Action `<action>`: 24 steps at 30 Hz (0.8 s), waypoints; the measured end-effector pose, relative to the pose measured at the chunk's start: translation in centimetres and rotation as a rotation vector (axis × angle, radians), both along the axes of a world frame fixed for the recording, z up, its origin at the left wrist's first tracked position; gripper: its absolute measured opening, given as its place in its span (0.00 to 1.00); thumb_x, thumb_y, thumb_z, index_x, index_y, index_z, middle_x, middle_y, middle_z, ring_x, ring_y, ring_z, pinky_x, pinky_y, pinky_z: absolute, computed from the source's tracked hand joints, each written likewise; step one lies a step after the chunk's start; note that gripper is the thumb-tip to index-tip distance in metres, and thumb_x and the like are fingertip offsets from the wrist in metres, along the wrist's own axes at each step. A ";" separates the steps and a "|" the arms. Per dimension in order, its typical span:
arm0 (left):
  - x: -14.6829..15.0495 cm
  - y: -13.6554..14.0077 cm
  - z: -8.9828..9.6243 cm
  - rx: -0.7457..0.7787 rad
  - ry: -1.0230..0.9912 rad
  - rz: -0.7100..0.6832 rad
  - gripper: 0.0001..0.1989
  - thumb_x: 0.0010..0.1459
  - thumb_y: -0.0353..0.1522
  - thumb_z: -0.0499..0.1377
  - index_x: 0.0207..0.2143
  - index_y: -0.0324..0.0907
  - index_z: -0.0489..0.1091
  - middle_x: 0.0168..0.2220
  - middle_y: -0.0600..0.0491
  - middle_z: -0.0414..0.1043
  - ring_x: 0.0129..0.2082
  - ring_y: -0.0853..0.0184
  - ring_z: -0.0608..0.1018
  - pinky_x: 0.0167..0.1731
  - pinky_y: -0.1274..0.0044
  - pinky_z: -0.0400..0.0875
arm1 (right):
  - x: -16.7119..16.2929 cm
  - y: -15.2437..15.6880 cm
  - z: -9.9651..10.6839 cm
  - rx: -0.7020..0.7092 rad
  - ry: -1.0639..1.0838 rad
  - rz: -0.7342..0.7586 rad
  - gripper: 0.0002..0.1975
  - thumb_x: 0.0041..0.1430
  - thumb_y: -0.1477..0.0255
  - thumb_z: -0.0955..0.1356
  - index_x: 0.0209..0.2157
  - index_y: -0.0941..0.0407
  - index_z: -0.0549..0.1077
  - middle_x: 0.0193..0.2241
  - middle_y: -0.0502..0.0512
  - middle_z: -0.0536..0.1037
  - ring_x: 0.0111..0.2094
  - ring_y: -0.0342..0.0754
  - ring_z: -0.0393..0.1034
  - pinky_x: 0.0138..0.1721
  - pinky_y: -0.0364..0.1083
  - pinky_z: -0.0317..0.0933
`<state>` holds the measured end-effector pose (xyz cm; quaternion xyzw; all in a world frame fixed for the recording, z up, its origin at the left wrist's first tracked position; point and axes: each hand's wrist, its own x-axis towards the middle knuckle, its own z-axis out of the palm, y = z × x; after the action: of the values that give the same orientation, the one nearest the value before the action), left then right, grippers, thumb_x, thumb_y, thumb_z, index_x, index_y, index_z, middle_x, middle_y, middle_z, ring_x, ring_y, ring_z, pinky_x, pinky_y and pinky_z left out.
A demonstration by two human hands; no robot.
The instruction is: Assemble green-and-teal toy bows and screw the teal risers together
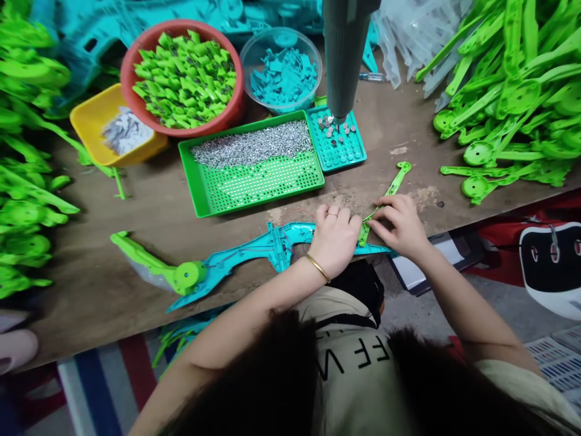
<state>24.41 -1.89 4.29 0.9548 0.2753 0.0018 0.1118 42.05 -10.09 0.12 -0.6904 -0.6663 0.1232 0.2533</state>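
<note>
Resting left hand (336,239) on blue frame (238,254), with grip hidden; touching green arm (397,180) between both with right hand (402,225), with pinch unclear. Could skew green arm by pressing unevenly.

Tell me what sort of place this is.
Probably an assembly workshop: a green tray of small silvery metal pieces, a red bowl of bright green pieces and a large pile of green parts lie on one wooden worktop.

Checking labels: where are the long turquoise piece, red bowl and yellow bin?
Turquoise piece (280,249): head view, its middle bracket.
Red bowl (128,72): head view, left rim.
Yellow bin (141,152): head view, front wall.
</note>
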 end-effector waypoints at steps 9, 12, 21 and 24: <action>-1.9 0.4 0.4 -0.107 -0.024 0.000 0.12 0.65 0.27 0.49 0.42 0.40 0.72 0.38 0.46 0.72 0.41 0.58 0.70 0.47 0.64 0.58 | -1.0 0.1 -0.1 -0.020 0.058 -0.115 0.10 0.59 0.62 0.69 0.38 0.52 0.71 0.43 0.57 0.76 0.49 0.56 0.67 0.51 0.57 0.59; -2.2 0.1 0.6 -0.199 -0.066 -0.008 0.12 0.65 0.28 0.49 0.42 0.41 0.72 0.38 0.48 0.72 0.41 0.60 0.70 0.47 0.65 0.58 | -0.9 0.0 -0.3 0.017 0.049 -0.112 0.12 0.59 0.61 0.68 0.41 0.53 0.70 0.43 0.58 0.77 0.49 0.56 0.67 0.51 0.56 0.60; -2.3 -0.2 0.3 -0.004 -0.015 -0.091 0.12 0.63 0.25 0.49 0.38 0.40 0.73 0.36 0.45 0.72 0.42 0.57 0.70 0.50 0.62 0.59 | -0.6 0.0 -0.3 0.003 0.060 -0.104 0.12 0.59 0.61 0.68 0.42 0.52 0.71 0.42 0.57 0.77 0.48 0.56 0.68 0.52 0.57 0.60; -2.4 -0.1 0.1 0.048 -0.011 -0.096 0.13 0.63 0.25 0.49 0.39 0.41 0.74 0.36 0.45 0.72 0.42 0.56 0.70 0.50 0.61 0.59 | -1.0 -0.3 0.4 0.008 0.026 -0.070 0.11 0.60 0.63 0.68 0.43 0.51 0.71 0.44 0.57 0.77 0.49 0.56 0.68 0.52 0.57 0.60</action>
<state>22.01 -2.03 4.41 0.9693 0.2284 0.0083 0.0904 41.08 -10.35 0.56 -0.7106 -0.6389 0.1207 0.2688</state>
